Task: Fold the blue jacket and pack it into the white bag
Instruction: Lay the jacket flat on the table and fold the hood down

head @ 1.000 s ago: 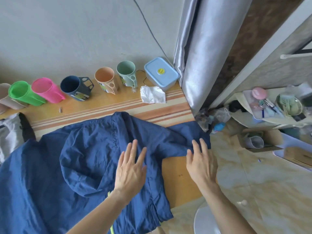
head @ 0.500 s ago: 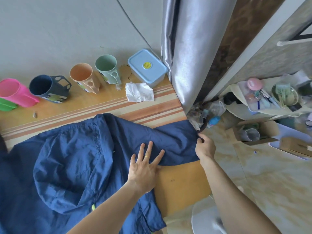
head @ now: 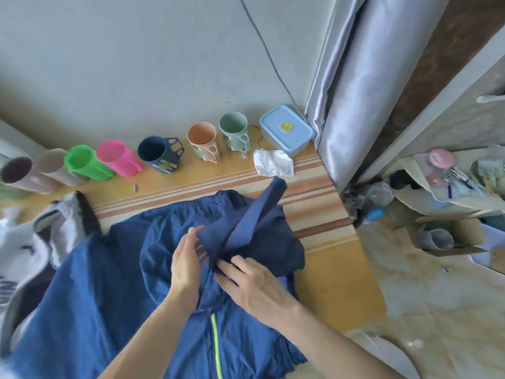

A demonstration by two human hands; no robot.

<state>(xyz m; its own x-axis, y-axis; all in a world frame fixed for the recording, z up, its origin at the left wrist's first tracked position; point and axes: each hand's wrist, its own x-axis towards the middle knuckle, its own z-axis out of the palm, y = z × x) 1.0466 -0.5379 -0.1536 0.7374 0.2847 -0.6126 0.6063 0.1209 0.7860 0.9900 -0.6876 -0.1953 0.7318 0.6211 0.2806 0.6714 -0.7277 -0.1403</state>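
Head view: jacket spread on table, one sleeve folded across its middle. Left hand pinches a fold beside the sleeve; right hand lies flat, fingers loosely spread, pressing cloth. Mugs line the wall.

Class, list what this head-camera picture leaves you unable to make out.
- Right hand fingertips: buried under the sleeve fold; grip unclear.
- Blue jacket: cut off by the bottom edge.
- White bag: blurred, cut by the left edge.
- Small object near the cups: too small.
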